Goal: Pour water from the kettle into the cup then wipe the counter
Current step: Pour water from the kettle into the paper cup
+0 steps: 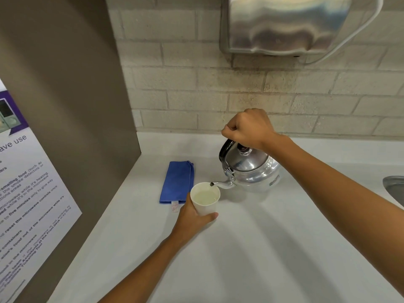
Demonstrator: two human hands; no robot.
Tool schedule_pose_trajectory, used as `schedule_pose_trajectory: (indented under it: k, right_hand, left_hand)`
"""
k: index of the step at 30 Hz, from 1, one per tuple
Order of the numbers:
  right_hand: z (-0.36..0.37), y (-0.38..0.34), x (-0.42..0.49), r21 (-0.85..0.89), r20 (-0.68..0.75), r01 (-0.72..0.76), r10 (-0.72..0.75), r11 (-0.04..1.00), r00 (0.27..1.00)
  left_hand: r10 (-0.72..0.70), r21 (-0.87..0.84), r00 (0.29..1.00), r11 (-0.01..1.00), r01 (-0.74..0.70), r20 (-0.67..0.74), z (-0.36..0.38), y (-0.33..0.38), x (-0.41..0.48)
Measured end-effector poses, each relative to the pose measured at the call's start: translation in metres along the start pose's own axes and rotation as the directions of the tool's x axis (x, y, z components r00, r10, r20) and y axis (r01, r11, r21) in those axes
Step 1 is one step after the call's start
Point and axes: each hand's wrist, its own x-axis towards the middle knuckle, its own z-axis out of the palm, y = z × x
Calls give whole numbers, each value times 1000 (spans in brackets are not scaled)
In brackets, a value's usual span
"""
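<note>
On the white counter (240, 248) between the two forearms: one white paper cup (205, 199), upright, holding pale liquid to a fair level; left hand (192, 217) wrapped around its near side, thumb across the front. Just right of the cup: one polished metal kettle (251, 169), tilted toward the cup, spout tip over the cup's far rim; right hand (248, 127) closed in a fist around the black handle above the lid. Just beyond the left hand, touching or nearly touching the cup's left side: one folded blue cloth (177, 182), lying flat, untouched. Far right of the right forearm: edge of a steel sink (394, 189). Step in hand: pouring, apparently well along. Next move calls for levelling the kettle, setting it down clear of the cup, then freeing a hand for the cloth.
</note>
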Motion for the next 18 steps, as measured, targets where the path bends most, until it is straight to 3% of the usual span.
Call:
schedule_pose_trajectory:
  k: [5,9,18]
  right_hand:
    - [14,17,-1,181,-18,-156,162,971,987]
    - [28,30,0,335,-27,-317,346,887,938]
    - [55,43,8,452,21,-491,541,745,841]
  left_hand:
    - [-4,-3,1000,1000,4,14,-4,1,-1]
    - [-6,14,999,1000,5,32,-6,2,-3]
    - [-4,16,995,1000,3,97,-8,-6,-11]
